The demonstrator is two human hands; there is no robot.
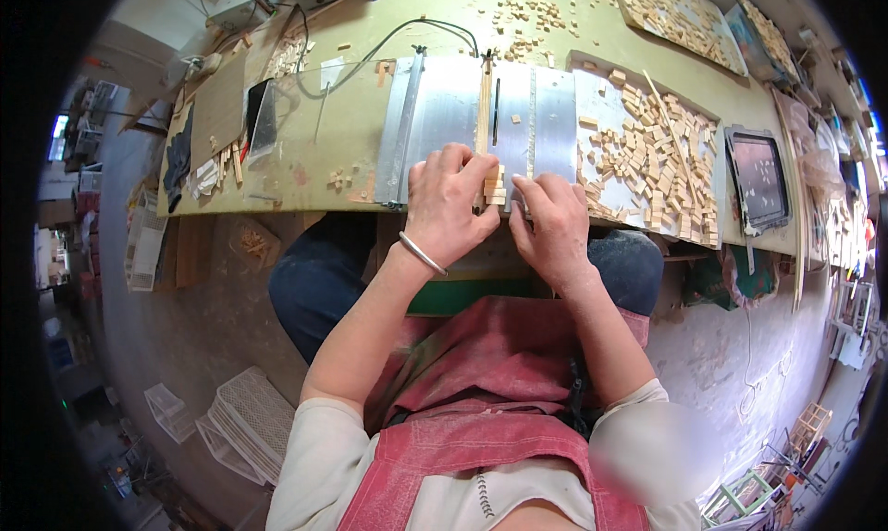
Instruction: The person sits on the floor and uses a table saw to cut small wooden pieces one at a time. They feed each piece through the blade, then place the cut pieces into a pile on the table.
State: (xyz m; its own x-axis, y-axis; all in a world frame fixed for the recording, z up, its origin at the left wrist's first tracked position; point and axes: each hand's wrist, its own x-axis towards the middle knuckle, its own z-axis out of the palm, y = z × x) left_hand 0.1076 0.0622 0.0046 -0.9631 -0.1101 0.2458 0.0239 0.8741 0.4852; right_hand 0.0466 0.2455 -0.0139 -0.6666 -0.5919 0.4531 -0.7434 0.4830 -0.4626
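Left grip [448, 203] adjoins the small wooden blocks [496, 196]; closure cannot be determined. Right grip [555, 221], empty, thumb and forefinger parted, sits beside them.

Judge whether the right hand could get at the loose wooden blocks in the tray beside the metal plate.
Probably yes: the right hand is at the front of the metal plate, near the open tray, and nothing visible blocks its way to the wooden blocks.
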